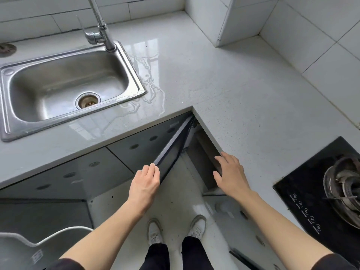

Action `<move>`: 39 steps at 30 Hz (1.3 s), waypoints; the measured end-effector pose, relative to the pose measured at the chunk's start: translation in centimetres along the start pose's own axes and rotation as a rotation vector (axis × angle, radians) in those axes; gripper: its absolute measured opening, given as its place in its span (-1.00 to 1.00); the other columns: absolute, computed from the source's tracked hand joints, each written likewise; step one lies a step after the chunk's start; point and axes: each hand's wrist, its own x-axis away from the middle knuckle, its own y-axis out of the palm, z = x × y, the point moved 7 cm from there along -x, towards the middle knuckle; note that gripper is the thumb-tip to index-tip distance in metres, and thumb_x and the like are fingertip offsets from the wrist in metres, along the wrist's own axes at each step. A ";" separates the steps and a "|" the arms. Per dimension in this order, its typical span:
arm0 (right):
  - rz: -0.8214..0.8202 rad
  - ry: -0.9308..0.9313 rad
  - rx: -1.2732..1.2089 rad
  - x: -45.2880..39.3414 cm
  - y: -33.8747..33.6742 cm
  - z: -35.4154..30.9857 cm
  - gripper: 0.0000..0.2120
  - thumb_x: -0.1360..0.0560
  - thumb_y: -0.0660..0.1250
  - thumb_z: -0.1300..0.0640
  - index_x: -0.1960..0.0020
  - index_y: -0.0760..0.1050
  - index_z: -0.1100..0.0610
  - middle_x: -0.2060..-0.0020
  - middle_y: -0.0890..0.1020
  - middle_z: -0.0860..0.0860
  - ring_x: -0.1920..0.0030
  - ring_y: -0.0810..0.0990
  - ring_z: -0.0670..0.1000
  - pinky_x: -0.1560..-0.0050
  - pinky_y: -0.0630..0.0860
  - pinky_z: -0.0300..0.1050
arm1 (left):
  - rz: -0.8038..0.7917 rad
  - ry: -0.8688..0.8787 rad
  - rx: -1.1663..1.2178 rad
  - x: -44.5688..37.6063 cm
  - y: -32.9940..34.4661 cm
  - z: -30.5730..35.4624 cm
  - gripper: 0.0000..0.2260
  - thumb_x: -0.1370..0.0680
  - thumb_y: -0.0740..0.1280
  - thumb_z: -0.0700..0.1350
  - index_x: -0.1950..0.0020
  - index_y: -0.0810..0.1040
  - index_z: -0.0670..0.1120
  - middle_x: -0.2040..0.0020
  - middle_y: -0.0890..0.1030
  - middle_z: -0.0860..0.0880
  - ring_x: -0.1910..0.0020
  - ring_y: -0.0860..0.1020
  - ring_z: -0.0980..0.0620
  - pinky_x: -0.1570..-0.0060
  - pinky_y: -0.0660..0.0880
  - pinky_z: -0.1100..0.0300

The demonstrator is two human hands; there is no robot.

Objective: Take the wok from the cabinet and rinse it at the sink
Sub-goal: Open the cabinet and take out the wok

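Observation:
No wok is in view. The stainless sink lies in the counter at the left, with its tap behind it. At the counter's inner corner a dark cabinet door stands swung open. My left hand grips the door's free upper edge, fingers curled over it. My right hand rests with fairly straight fingers on a dark panel at the right side of the cabinet opening, just under the counter edge. The cabinet's inside is mostly hidden.
Water is pooled on the white counter right of the sink. A black gas hob with a burner sits at the right. Tiled walls close the back and right. My feet stand on the pale floor between the cabinet runs.

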 end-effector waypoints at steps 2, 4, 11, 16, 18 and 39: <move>-0.002 0.007 0.000 -0.4 0.0 -0.4 -0.48 -0.56 0.28 0.07 -0.48 0.27 0.11 -0.51 0.23 0.08 -0.49 0.14 0.10 -0.45 0.19 0.07 | -0.056 -0.031 -0.022 -0.3 0.6 0.2 -0.50 -0.31 0.44 -0.21 -0.21 0.48 -0.35 -0.03 0.50 -0.26 0.17 0.42 -0.15 0.28 0.36 0.07; -0.003 0.004 0.012 -0.7 0.0 -0.8 -0.48 -0.56 0.28 0.06 -0.48 0.26 0.10 -0.51 0.23 0.08 -0.49 0.14 0.10 -0.45 0.20 0.08 | -0.126 -0.082 -0.021 -0.2 1.1 0.3 -0.36 -0.42 0.37 -0.08 -0.41 0.34 -0.36 -0.20 0.46 -0.36 0.03 0.44 -0.23 0.14 0.41 0.02; -0.010 0.008 0.113 -1.8 0.0 -1.3 -0.42 -0.55 0.26 0.01 -0.51 0.18 0.10 -0.52 0.19 0.10 -0.49 0.13 0.13 -0.43 0.19 0.09 | -0.137 -0.152 -0.054 -0.4 0.8 -1.7 -0.30 -0.56 0.18 0.02 -0.56 -0.06 -0.25 -0.50 0.05 -0.44 -0.40 0.20 -0.39 -0.39 0.24 -0.10; -0.051 0.023 0.177 -1.7 0.9 -1.1 -0.31 -0.54 0.26 -0.05 -0.56 0.04 0.10 -0.54 0.10 0.15 -0.52 0.06 0.17 -0.45 0.16 0.12 | -0.092 -0.166 -0.062 -1.9 0.1 -4.3 -0.27 -0.49 0.27 0.12 -0.51 0.20 -0.29 -0.43 0.27 -0.41 -0.39 0.16 -0.37 -0.43 0.20 -0.15; -0.062 0.014 0.198 -1.7 1.1 -1.0 -0.27 -0.53 0.26 -0.07 -0.56 0.00 0.08 -0.54 0.07 0.16 -0.52 0.04 0.19 -0.46 0.14 0.13 | -0.055 -0.159 -0.073 -2.2 -0.8 -5.1 -0.31 -0.46 0.32 0.11 -0.46 0.30 -0.27 -0.37 0.36 -0.34 -0.36 0.17 -0.33 -0.44 0.21 -0.13; -0.085 0.006 -0.021 -0.8 0.3 -0.8 -0.29 -0.50 0.30 -0.11 -0.55 0.09 0.01 -0.55 0.14 0.03 -0.53 0.10 0.10 -0.47 0.15 0.13 | -0.111 -0.276 0.239 -2.1 -1.0 -7.2 -0.37 -0.58 0.20 0.08 -0.56 0.11 -0.17 -0.58 0.09 -0.25 -0.54 0.12 -0.21 -0.45 0.20 -0.01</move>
